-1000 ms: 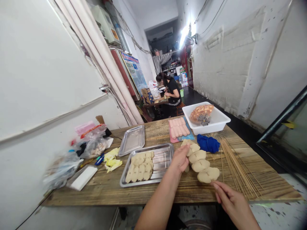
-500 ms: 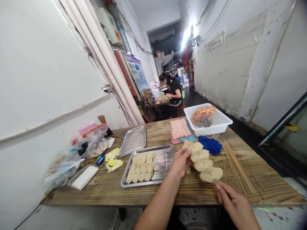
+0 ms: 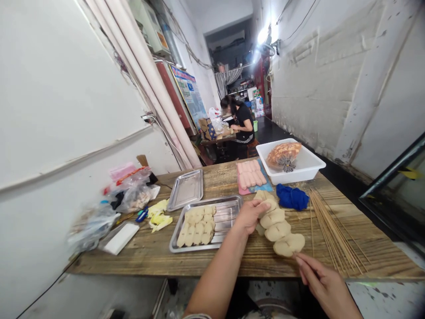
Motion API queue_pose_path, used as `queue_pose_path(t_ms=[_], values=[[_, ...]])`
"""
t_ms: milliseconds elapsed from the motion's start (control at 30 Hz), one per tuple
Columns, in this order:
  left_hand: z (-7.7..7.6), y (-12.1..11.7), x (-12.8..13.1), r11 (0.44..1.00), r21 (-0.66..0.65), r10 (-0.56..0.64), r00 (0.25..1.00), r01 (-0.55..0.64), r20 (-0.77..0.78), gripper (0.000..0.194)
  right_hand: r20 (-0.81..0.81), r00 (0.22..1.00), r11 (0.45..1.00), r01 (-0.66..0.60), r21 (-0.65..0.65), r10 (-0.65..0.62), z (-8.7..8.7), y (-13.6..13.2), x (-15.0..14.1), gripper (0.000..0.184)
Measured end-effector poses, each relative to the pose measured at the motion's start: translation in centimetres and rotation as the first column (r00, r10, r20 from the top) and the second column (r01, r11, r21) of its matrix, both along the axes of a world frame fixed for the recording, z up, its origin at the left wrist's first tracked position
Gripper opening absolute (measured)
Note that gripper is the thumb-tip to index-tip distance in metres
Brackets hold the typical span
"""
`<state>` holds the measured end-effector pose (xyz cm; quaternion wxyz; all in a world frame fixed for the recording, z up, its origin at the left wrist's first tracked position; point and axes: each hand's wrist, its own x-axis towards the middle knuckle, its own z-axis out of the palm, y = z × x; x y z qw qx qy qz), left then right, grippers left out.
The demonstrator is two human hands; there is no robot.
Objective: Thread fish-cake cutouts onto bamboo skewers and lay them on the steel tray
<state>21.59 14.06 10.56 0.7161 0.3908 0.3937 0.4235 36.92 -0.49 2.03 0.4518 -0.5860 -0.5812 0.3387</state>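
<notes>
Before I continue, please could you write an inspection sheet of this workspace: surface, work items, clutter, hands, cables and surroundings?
Surface: wooden table, grain visible.
Work items: skewered beige slices in both hands; similar slices in metal tray; loose skewers at right.
Clutter: plastic bags and crumpled yellow material at left; blue cloth beside loose skewers.
Hands: left hand grasps the slices' far end; right hand pinches at their near end.
Cables: white cable on left wall; black cable at lower left.
Surroundings: seated person in the background.
</notes>
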Motion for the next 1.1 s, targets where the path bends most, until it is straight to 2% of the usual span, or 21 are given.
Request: queue_pose_path(t_ms=[233, 500, 600, 700, 800, 933, 1100], values=[[-0.4, -0.1, 0.3, 1.000, -0.015, -0.005, 1.000, 0.005, 0.021, 0.044, 0.035, 0.999, 1.000, -0.011, 0.003, 0.011, -0.1, -0.1, 0.4, 0.034], [-0.9, 0.3, 0.6, 0.982, 0.171, 0.128, 0.953, -0.082, -0.274, 0.035, 0.043, 0.999, 1.000, -0.004, 0.003, 0.004, -0.3, -0.2, 0.4, 0.034], [-0.7, 0.3, 0.6, 0.974, 0.222, 0.121, 0.943, -0.052, -0.309, 0.033, 0.029, 0.999, 1.000, -0.014, -0.013, 0.014, -0.5, -0.3, 0.5, 0.036], [-0.4, 0.3, 0.4, 0.981, 0.195, 0.077, 0.948, -0.016, -0.309, 0.032, 0.031, 0.999, 1.000, -0.023, -0.021, 0.024, -0.5, -0.4, 0.5, 0.036], [-0.2, 0.3, 0.2, 0.989, 0.146, 0.026, 0.970, 0.010, -0.243, 0.034, 0.036, 0.999, 0.999, -0.030, -0.018, 0.031, -0.3, -0.4, 0.5, 0.036], [0.0, 0.2, -0.2, 0.995, 0.045, -0.092, 0.995, 0.094, -0.032, 0.043, 0.019, 1.000, 1.000, -0.010, -0.019, 0.011, -0.4, -0.3, 0.4, 0.035], [-0.7, 0.2, -0.9, 0.991, -0.080, -0.088, 0.970, 0.108, 0.225, 0.037, -0.008, 1.000, 0.999, 0.017, -0.044, -0.017, 0.1, -0.2, 0.1, 0.037]])
